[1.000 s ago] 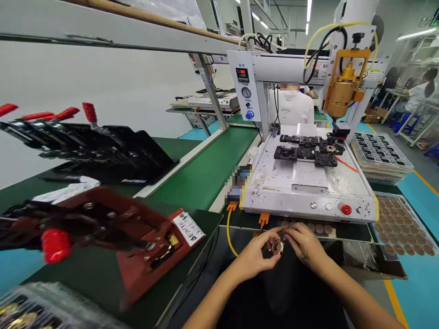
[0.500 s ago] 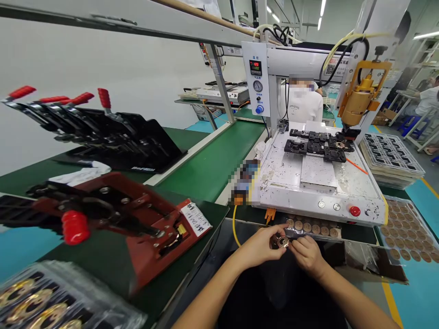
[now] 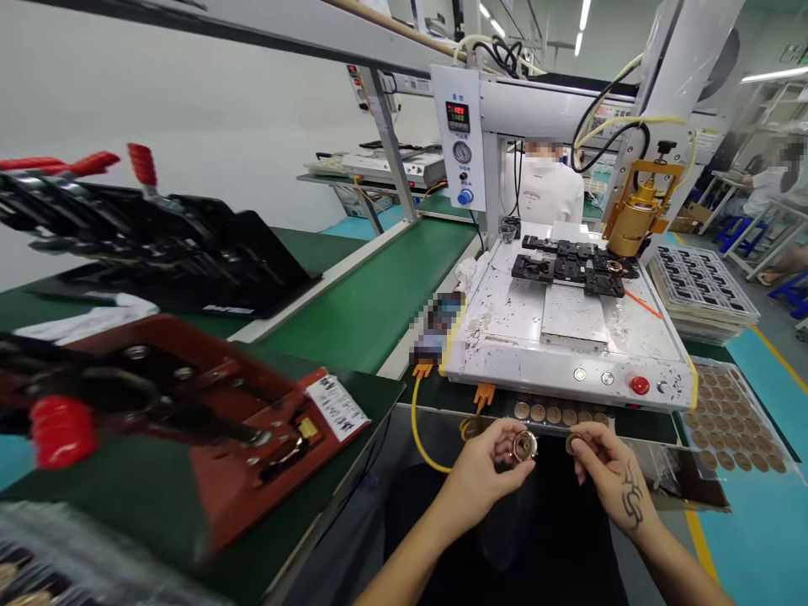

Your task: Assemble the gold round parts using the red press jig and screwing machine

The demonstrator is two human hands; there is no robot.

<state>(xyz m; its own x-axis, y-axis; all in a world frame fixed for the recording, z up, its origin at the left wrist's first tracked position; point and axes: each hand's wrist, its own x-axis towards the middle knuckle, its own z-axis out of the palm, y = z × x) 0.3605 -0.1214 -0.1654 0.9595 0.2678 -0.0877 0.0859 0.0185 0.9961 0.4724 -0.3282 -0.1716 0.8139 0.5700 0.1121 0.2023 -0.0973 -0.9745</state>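
Observation:
Above my lap, my left hand (image 3: 481,470) grips a round, rose-gold watch-case-like part (image 3: 524,446) between thumb and fingers, its ringed face turned up. A short distance to the right, my right hand (image 3: 607,473) pinches a small brown disc (image 3: 573,443) at its edge. The two parts are apart. Just beyond my hands, a strip of similar brown discs (image 3: 553,415) lies along the front edge of the bench, under the machine's lip.
A white press machine (image 3: 523,353) carries a black fixture (image 3: 571,268) and a gold press head (image 3: 633,220). To its right lie a sheet of brown discs (image 3: 732,417) and stacked trays (image 3: 704,282). A red-brown clamp jig (image 3: 252,454) stands left. Beyond the machine is a person (image 3: 546,194).
My hands have moved apart from being close together at the round part. The brown disc now shows in my right hand. The view has shifted a little to the right.

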